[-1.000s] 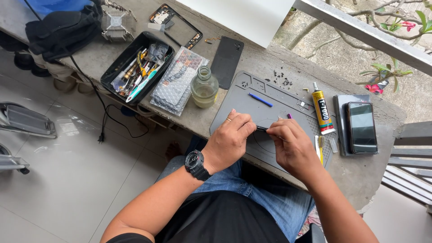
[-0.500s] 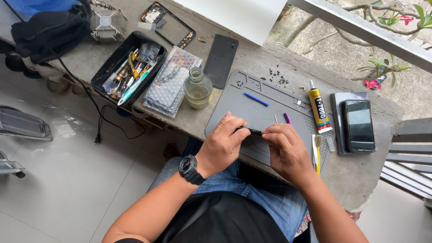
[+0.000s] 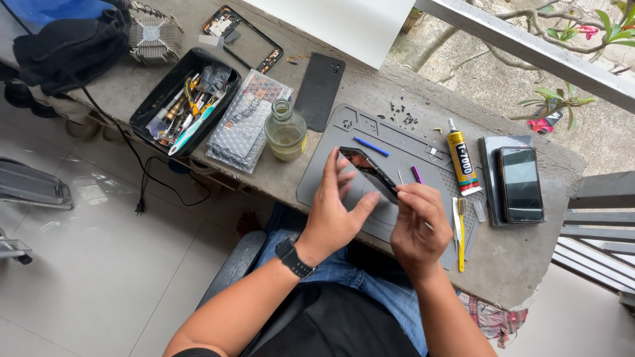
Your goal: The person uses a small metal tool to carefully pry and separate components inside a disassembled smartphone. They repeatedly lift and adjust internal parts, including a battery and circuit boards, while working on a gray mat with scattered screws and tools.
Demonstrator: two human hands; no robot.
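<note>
A thin dark phone screen panel (image 3: 368, 170) is tilted up on edge above the grey work mat (image 3: 331, 135). My right hand (image 3: 419, 228) pinches its lower right end. My left hand (image 3: 336, 210), with a black watch at the wrist, has its fingers spread and touches the panel's underside near its middle. A small blue tool (image 3: 371, 146) and a purple one (image 3: 417, 174) lie on the mat just beyond.
A glue tube (image 3: 461, 160), a toothbrush (image 3: 460, 233) and a dark phone (image 3: 520, 184) lie to the right. A glass bottle (image 3: 285, 131), bubble wrap (image 3: 245, 119), a black back cover (image 3: 320, 90) and a tool tray (image 3: 183, 100) stand left. A phone frame (image 3: 242, 38) lies far back.
The panel lay flat on the mat under both hands; now it is lifted and tilted on edge. My left hand has opened out beneath it.
</note>
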